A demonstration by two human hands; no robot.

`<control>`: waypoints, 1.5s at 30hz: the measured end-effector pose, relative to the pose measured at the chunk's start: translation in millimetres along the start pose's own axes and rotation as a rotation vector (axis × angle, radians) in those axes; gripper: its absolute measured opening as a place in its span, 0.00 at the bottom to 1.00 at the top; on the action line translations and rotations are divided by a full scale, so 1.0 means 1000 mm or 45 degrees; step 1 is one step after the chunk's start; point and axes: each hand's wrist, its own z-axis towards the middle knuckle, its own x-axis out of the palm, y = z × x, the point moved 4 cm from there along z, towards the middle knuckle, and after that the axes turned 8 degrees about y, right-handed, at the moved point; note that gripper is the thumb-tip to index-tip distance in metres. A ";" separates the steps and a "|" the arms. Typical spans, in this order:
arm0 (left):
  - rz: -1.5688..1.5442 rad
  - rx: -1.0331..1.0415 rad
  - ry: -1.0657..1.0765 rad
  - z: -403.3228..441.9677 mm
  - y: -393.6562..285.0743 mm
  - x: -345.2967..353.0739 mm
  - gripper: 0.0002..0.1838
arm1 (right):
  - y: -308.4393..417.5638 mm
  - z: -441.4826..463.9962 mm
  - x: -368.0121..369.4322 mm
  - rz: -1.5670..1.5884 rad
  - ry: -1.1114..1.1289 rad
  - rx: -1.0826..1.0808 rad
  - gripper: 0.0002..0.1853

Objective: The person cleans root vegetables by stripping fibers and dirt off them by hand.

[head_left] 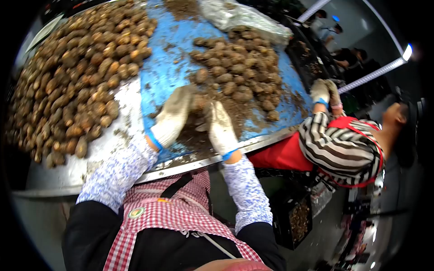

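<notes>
Both my hands wear white knit gloves soiled with brown dirt. My left hand (174, 113) is at the near side of the blue sheet (158, 58), its fingers close together around a brown tuber (198, 103). Just to the right, my right hand (220, 126) has its fingertips beside the same tuber; whether it grips anything is hidden. Loose soil (192, 135) lies between and below the hands. Beyond them is a smaller pile of brown tubers (239, 67). A large pile of tubers (77, 77) covers the left part of the metal table.
The table's metal rim (181, 170) runs along my front. A co-worker in a striped top (341, 149) and gloves stands at the right. Clear plastic wrap (244, 20) lies at the far side. A black crate (294, 221) sits below right. More people are in the far right background.
</notes>
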 end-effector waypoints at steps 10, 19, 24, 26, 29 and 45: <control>0.239 -0.071 0.208 -0.015 -0.061 0.060 0.21 | 0.034 -0.023 0.059 -2.162 0.222 -0.247 0.03; -0.464 -0.252 0.121 -0.012 -0.028 0.042 0.20 | 0.067 -0.012 0.057 -1.879 -0.039 0.035 0.18; -0.209 -0.254 0.094 -0.021 -0.031 0.050 0.19 | 0.066 -0.011 0.067 -2.351 -0.001 -0.157 0.17; -0.311 -0.337 -0.016 -0.023 -0.026 0.044 0.19 | 0.062 -0.013 0.071 -2.392 0.116 -0.251 0.15; -0.575 -0.417 -0.058 -0.015 -0.020 0.034 0.20 | 0.066 -0.009 0.065 -2.606 0.147 -0.040 0.13; -0.560 -0.366 0.043 -0.023 -0.031 0.048 0.21 | 0.062 -0.017 0.083 -2.433 0.170 0.055 0.13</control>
